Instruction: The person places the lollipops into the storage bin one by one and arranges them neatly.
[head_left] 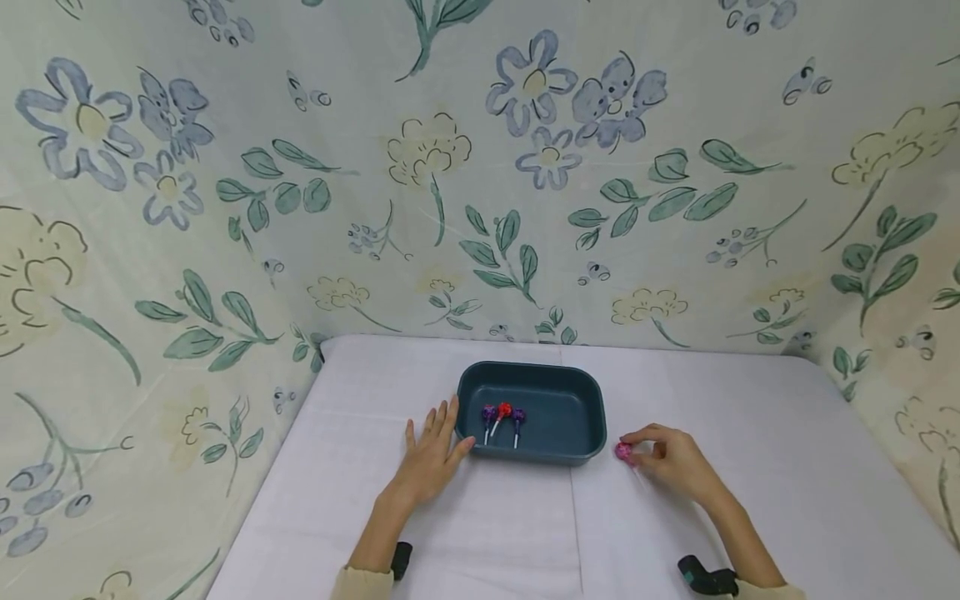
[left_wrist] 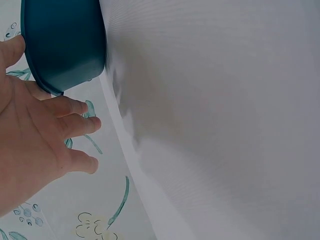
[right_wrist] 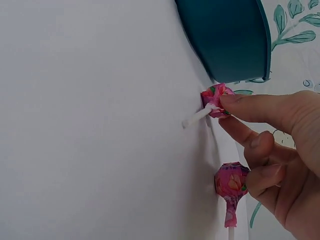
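A dark teal plastic bin (head_left: 588,450) stands on the white table, holding a red lollipop (head_left: 505,410) and two purple lollipops (head_left: 518,415). My left hand (head_left: 429,460) touches the bin's left end, fingers spread and fairly straight, thumb at the front rim. Just right of the bin, my right hand (head_left: 675,460) pinches a pink lollipop (right_wrist: 212,102) by its wrapped head between thumb and forefinger, white stick pointing away. A second pink lollipop (right_wrist: 231,182) appears by the curled other fingers in the right wrist view; whether they touch it I cannot tell.
A white cloth (head_left: 510,533) with a crease covers the table. Behind and at both sides hangs a floral curtain (head_left: 480,208). Each wrist wears a dark strap device, such as the right one (head_left: 705,575).
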